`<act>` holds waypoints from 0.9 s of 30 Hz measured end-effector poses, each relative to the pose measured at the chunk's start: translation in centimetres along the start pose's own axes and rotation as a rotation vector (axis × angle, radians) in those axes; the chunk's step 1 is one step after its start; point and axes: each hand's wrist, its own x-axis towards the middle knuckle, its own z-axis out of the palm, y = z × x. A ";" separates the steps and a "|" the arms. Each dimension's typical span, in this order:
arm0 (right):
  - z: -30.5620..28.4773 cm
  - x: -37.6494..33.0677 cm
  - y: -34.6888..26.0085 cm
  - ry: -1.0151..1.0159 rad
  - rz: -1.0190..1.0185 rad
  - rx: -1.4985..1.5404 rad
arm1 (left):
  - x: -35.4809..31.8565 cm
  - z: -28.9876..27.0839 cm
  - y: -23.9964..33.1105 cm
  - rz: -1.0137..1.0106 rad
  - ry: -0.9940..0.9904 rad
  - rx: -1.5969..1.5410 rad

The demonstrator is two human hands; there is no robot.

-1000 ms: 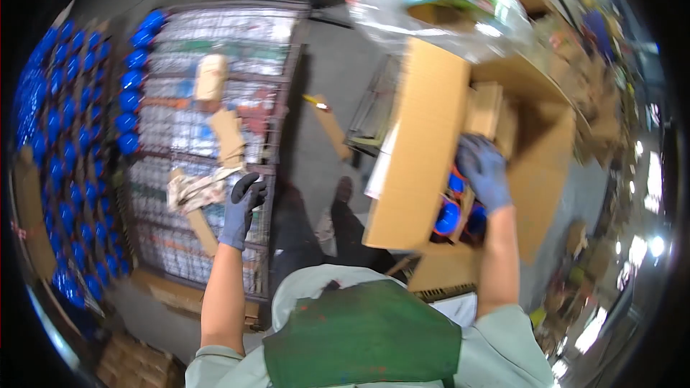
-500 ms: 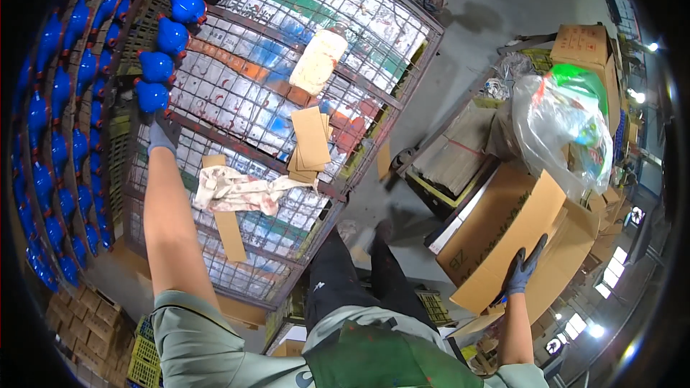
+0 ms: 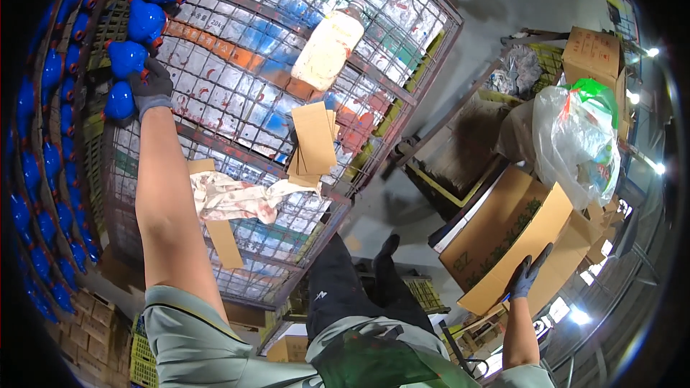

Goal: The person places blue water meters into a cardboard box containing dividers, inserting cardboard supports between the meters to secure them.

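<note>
My left hand point(image 3: 153, 85), in a dark grey glove, is at the near end of a row of glossy blue rounded parts with red ends. Its fingers curl against the nearest blue part point(image 3: 119, 101), partly hiding that part's inner end. Another blue part point(image 3: 126, 59) sits just beyond, close to the fingertips. My right hand point(image 3: 528, 273), also gloved, rests with fingers spread on the raised flap of an open cardboard box point(image 3: 496, 244). Beside the left arm, a stained white rag point(image 3: 237, 197) lies on a wire-mesh cage top point(image 3: 237, 111).
On the mesh lie a stained whitish plastic bottle point(image 3: 328, 47), cardboard pieces point(image 3: 313, 140) and a cardboard strip point(image 3: 226, 244). Racks of blue parts point(image 3: 50, 165) stand at left. Beyond the box are a clear plastic bag point(image 3: 575, 144), a yellow-edged crate point(image 3: 460, 200) and a closed carton point(image 3: 593, 50).
My left hand has moved up and left, from below the row to its nearest blue parts. The view has shifted somewhat. My right hand remains on the box flap.
</note>
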 end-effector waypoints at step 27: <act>-12.0 -7.0 10.8 0.183 -0.061 1.715 | -91.3 9.7 -42.5 -1.564 -0.419 1.012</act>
